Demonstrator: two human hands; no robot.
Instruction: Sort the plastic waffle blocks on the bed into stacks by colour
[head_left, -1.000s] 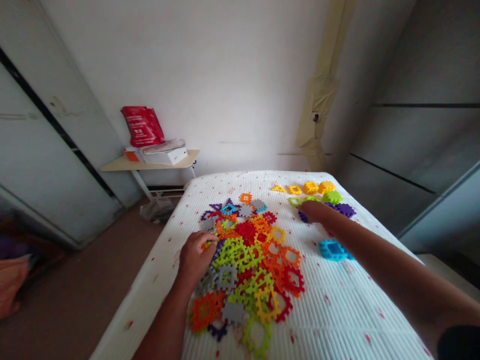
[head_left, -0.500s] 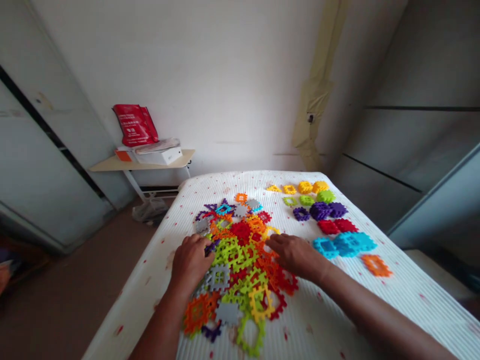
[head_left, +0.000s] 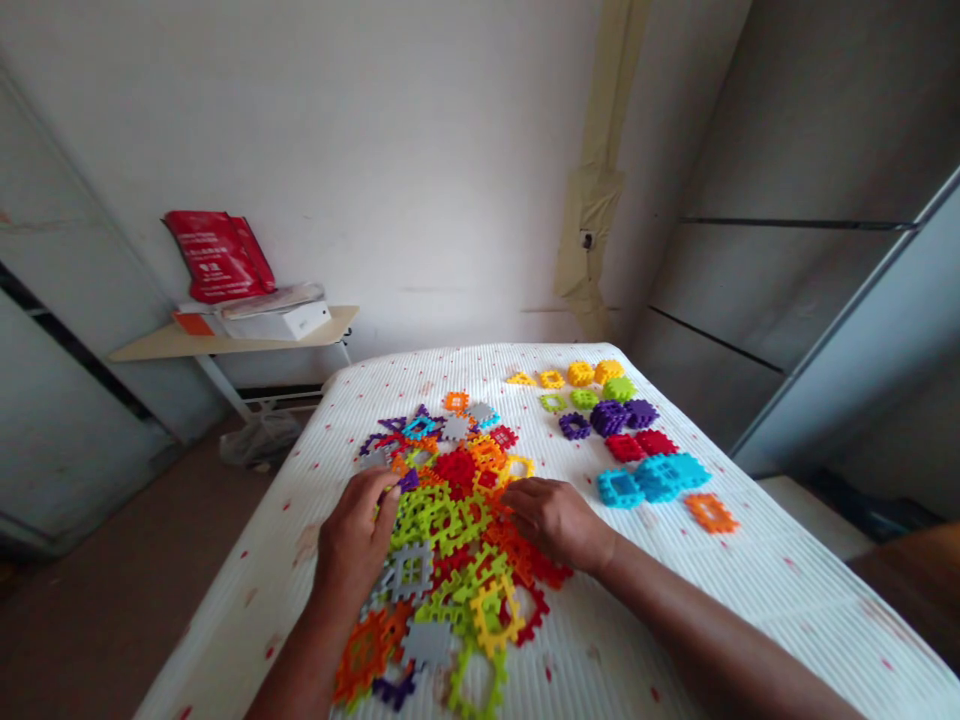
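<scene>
White ribbed cloth: red-flecked.
Toothed plastic pieces: heaped mid-cloth, left of colour-grouped stacks.
Right hand: over the heap's right side, grip hidden.
Left hand: near a purple piece, cannot tell whether clamped.

hands partly hiding pile, bag lettering unreadable

Probably a home bedroom: broad white bed-like surface, grey panelled cabinet, small light-topped table

The pieces look plastic, the cover ribbed cloth.
</scene>
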